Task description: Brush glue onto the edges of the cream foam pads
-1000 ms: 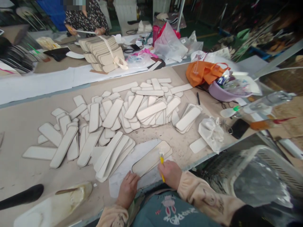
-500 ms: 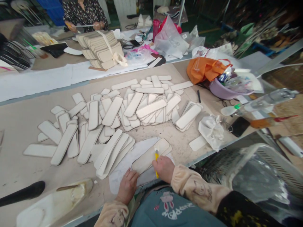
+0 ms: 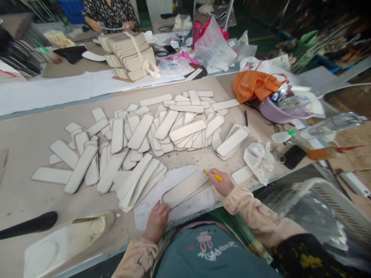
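A pale, rounded oblong panel (image 3: 185, 187) lies slanted on a white sheet of paper (image 3: 144, 211), with another panel partly showing beneath it. At its near left end, my left hand (image 3: 158, 221) presses down with its fingers on the edge. My right hand (image 3: 223, 183) is closed round a small yellow-handled brush (image 3: 215, 175), whose pale tip touches the panel's far right end. Just left of the paper, several similar panels (image 3: 142, 184) are fanned out. Beyond them spreads a large loose heap of panels (image 3: 187, 131).
A white cut-open bottle (image 3: 62, 245) with a stick across it and a black-handled object (image 3: 31, 227) lie at front left. A white cloth bundle (image 3: 259, 160), a phone (image 3: 294, 156) and a purple basin (image 3: 282, 115) are rightward. Across the table, a person (image 3: 110, 17) handles a thin strip.
My right hand has moved the brush right and away from me, from the panel's middle to its far end. My left hand stays at the near end. The whole view has shifted slightly.
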`<control>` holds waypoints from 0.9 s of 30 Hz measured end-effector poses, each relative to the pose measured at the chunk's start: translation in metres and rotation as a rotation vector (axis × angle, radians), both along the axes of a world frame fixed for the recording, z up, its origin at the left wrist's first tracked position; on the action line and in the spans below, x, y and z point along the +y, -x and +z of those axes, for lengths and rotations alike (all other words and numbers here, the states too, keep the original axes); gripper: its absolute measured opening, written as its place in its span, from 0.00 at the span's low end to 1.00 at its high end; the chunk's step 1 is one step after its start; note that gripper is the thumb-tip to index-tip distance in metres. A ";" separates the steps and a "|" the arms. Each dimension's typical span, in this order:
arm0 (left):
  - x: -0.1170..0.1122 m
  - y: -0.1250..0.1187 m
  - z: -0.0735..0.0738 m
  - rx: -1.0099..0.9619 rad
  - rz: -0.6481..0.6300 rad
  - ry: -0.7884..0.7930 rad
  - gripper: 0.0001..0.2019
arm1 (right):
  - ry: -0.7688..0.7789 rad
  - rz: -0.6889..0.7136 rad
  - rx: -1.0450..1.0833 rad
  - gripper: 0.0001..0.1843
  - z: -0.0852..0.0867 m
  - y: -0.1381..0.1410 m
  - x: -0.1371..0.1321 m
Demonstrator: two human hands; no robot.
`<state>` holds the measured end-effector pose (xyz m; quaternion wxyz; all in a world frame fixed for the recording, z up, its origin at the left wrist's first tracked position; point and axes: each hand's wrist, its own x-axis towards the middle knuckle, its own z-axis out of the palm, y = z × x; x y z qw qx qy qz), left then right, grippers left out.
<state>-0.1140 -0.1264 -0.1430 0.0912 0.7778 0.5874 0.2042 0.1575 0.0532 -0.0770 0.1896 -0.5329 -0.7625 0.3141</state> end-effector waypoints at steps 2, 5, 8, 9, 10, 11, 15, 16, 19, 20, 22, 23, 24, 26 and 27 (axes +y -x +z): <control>0.000 0.000 0.000 0.001 0.003 0.003 0.15 | -0.107 0.076 -0.141 0.15 0.004 0.005 -0.007; 0.001 0.000 0.003 0.002 0.004 0.018 0.14 | -0.222 0.208 -0.347 0.14 0.006 0.032 -0.041; 0.003 0.000 0.007 -0.001 -0.003 0.040 0.14 | -0.224 0.471 -0.282 0.12 0.006 0.065 -0.079; 0.003 0.000 0.008 -0.001 -0.007 0.045 0.13 | -0.208 0.564 -0.211 0.12 0.005 0.073 -0.088; 0.004 0.000 0.009 -0.002 -0.011 0.046 0.13 | -0.181 0.626 -0.134 0.11 0.004 0.078 -0.093; 0.004 0.000 0.009 -0.003 -0.014 0.045 0.13 | -0.140 0.643 -0.061 0.12 0.003 0.079 -0.095; 0.003 0.000 0.007 -0.006 0.003 0.040 0.12 | 0.087 0.329 0.120 0.14 0.000 0.050 -0.071; 0.003 0.000 0.006 -0.005 0.004 0.043 0.12 | 0.110 0.204 0.133 0.15 0.000 0.038 -0.061; 0.001 0.000 0.005 -0.003 -0.011 0.046 0.13 | 0.054 0.047 0.111 0.16 0.002 0.010 -0.042; 0.001 0.000 0.006 -0.003 -0.014 0.048 0.13 | 0.033 0.043 0.096 0.16 0.004 0.007 -0.040; 0.000 0.000 0.007 -0.006 -0.014 0.053 0.13 | 0.033 0.103 0.088 0.15 0.008 0.016 -0.048; 0.000 0.000 0.007 -0.010 -0.011 0.055 0.13 | 0.059 0.174 0.103 0.15 0.010 0.026 -0.055; 0.001 0.000 0.008 -0.014 -0.008 0.058 0.13 | 0.097 0.253 0.128 0.16 0.011 0.038 -0.064; 0.001 0.000 0.009 -0.025 0.000 0.064 0.12 | 0.182 0.387 0.179 0.16 0.011 0.059 -0.077; 0.002 0.000 0.010 -0.031 0.006 0.069 0.12 | 0.215 0.404 0.192 0.16 0.009 0.065 -0.080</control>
